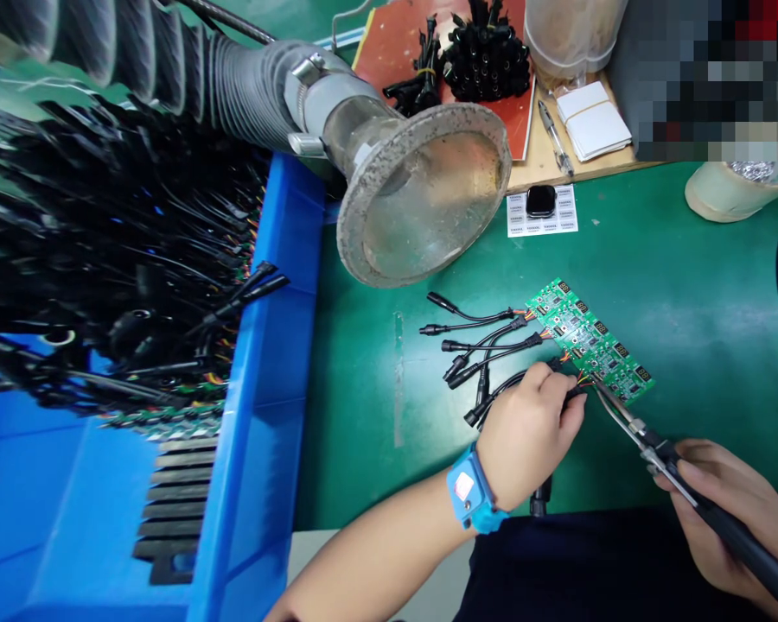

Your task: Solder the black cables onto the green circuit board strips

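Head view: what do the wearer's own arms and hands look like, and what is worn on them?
The left hand is ungloved; its forearm shows no sleeve. Around that wrist sits a bright blue band with a pale, pink-marked patch and small round stud. The right hand is ungloved too.

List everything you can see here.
Bench: one, green, across centre
Board: one, green, on bench
Leads: several, black, beside board
Iron: one, black, at board
Bin: one, blue, left
Heaped leads: many, black, in bin
Slats: several, dark, in bin
Hood: one, grey, above bench
Hose: one, grey, behind hood
Sheet: one, red, far side
Bundles: two, black, on sheet
Tub: one, clear, beside sheet
Cards: one stack, white, near tub
Pen: one, clear, beside cards
Labels: one sheet, white, on bench
Watch: one, black, on labels
Round thing: one, cream, far right
Strap: one, blue, left wrist
Left hand: one, bare, holding leads
Right hand: one, bare, holding iron
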A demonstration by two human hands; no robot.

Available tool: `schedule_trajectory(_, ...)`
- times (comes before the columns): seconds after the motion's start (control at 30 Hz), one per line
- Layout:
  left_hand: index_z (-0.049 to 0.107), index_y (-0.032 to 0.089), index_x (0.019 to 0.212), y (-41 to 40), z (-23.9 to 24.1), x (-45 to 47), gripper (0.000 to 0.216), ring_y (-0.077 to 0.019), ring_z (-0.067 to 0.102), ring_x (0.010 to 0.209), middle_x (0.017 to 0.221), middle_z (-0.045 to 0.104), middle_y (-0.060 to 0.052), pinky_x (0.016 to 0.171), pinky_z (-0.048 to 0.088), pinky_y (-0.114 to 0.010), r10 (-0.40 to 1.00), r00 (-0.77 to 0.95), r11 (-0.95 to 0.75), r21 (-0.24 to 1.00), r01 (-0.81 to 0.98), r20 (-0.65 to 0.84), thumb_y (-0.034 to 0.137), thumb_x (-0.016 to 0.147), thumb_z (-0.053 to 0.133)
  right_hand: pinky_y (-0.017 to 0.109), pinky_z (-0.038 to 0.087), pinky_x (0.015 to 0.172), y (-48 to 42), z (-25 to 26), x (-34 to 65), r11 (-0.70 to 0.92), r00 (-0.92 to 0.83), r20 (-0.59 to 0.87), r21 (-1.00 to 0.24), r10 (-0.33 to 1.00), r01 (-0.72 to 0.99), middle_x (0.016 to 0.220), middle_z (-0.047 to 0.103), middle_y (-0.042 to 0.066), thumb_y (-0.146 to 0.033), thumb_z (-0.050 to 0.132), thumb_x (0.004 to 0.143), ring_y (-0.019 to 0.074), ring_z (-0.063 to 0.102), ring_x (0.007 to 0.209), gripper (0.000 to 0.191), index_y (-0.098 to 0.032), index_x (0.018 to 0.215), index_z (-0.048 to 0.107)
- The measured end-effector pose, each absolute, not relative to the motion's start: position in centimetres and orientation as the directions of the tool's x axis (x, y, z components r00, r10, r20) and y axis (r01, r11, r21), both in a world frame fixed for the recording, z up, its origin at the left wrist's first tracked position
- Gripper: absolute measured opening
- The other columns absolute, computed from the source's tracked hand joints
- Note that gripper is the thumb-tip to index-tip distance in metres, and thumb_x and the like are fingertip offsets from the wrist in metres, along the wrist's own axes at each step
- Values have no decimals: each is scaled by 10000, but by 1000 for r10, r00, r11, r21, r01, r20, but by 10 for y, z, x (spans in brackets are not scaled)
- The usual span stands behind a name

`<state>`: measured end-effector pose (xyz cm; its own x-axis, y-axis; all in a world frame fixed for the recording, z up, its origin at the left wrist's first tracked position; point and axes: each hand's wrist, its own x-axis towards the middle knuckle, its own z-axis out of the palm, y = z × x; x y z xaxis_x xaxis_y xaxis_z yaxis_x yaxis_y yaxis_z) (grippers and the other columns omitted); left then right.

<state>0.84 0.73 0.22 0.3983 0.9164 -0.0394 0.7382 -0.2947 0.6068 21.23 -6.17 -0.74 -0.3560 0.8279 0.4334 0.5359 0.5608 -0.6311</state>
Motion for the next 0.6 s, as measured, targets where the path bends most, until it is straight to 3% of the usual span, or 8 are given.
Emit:
schedule_trajectory(0.17,630,127,923,6,3,8,170,-146,594,604,812,579,-56,584,545,-293,916,398,-293,601,743,-44,240,848,528,339,524,685,-66,-10,217,571,-336,462,-655,821,495,737,627,22,18,523,735,170,602,802,556,-142,1258,425)
schedule_trajectory(0.43,635,126,941,7,3,7,185,-152,595,601,816,580,-59,572,547,-305,914,404,-309,587,748,-35,242,851,522,308,535,655,-63,-8,213,547,-353,418,-650,837,527,739,635,24,-23,515,758,153,605,750,458,-165,1190,463)
schedule_trajectory(0.6,638,154,979,7,5,7,199,-158,599,608,828,582,-56,570,552,-315,906,421,-329,566,756,-36,249,858,513,320,541,648,-63,-11,211,540,-376,389,-653,841,531,725,630,13,-18,506,759,147,603,688,554,-186,1276,404)
